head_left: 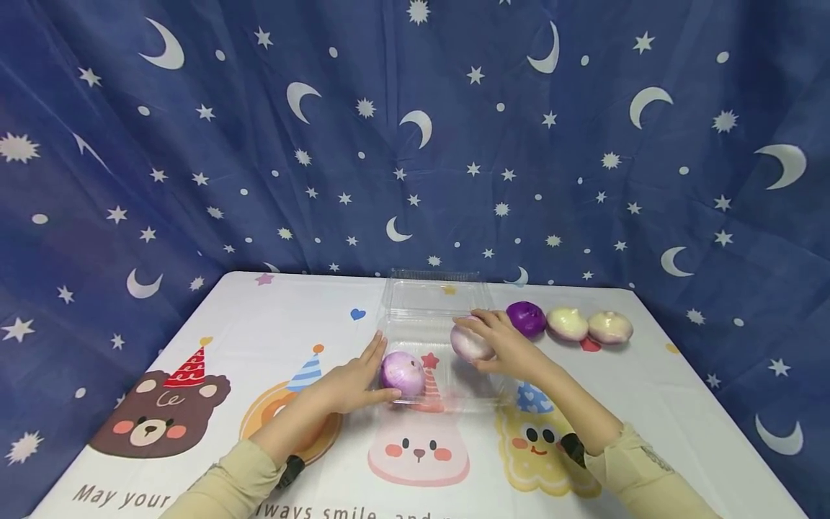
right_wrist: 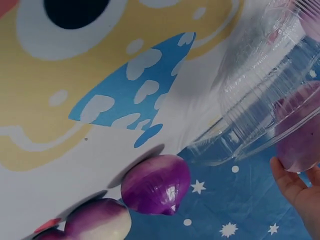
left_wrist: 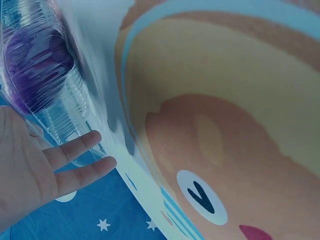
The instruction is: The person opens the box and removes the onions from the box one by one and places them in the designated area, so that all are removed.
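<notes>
From where I stand, the clear plastic box (head_left: 436, 330) lies open, its lid (head_left: 436, 295) folded back on its far side, away from the person. Inside, toward the box's left end, sits a light purple onion (head_left: 400, 375). The left hand (head_left: 350, 383) is at the box's left side, fingers straight and thumb spread toward that onion; it grips nothing, and whether the thumb touches the onion I can't tell. The right hand (head_left: 511, 346) comes in from the box's right, its fingers bent over a pale onion (head_left: 470, 344) with the thumb at the near side, opened just about as wide as the onion is. That onion is at the box's right half, though I can't make out whether it rests on the bottom. Beyond the box's right side, three more stand in a row: a deep purple onion (head_left: 526, 319) nearest, then a cream onion (head_left: 567, 324), then a second cream onion (head_left: 610, 328) farthest out. In front of the box, a pink rabbit print (head_left: 418, 461) shows on the white tablecloth (head_left: 305, 303); behind it hangs a blue curtain (head_left: 389, 86) with moons and stars.
</notes>
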### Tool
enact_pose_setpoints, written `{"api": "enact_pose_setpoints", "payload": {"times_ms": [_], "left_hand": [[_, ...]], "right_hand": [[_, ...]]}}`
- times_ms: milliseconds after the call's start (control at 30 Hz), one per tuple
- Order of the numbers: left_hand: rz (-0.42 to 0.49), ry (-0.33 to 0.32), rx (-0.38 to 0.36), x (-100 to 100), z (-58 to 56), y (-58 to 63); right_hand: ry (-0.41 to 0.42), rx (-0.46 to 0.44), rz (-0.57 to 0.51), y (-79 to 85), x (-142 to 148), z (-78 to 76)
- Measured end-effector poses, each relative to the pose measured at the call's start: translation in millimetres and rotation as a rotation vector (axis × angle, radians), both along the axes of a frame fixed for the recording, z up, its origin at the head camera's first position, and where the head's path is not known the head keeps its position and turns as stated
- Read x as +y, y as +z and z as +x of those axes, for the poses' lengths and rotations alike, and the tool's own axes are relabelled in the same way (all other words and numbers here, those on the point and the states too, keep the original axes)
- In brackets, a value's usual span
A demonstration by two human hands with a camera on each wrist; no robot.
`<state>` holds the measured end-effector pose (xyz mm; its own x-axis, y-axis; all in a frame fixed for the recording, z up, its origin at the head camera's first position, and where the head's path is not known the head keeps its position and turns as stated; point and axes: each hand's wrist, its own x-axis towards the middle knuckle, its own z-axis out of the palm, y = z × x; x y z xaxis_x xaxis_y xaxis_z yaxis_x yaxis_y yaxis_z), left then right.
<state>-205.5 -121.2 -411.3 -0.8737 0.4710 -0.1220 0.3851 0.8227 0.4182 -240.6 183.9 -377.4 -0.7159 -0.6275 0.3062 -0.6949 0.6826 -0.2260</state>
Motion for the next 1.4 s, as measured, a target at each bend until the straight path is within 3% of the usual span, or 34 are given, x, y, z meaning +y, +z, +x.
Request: {"api": "enact_pose_setpoints", "payload": {"times_ms": [533, 733, 1067, 1400], "left_hand": [[0.012, -0.002, -0.011, 0, 2.3, -1.7], [0.006, 0.0, -0.003, 0, 2.0, -0.5], [0.02, 0.011, -0.022, -1, 2.8, 0.5], [0.026, 0.01, -0.019, -2, -0.1, -1.3]], "right_hand": [[-0.031, -0.001, -0.153, -6.8, 11, 10.5], [-0.063, -0.024, -0.242, -1.1, 15, 12.1], [-0.104, -0.04, -0.275, 5.0, 21, 13.1], [-0.051, -0.09, -0.362, -0.3, 28, 9.7]]}}
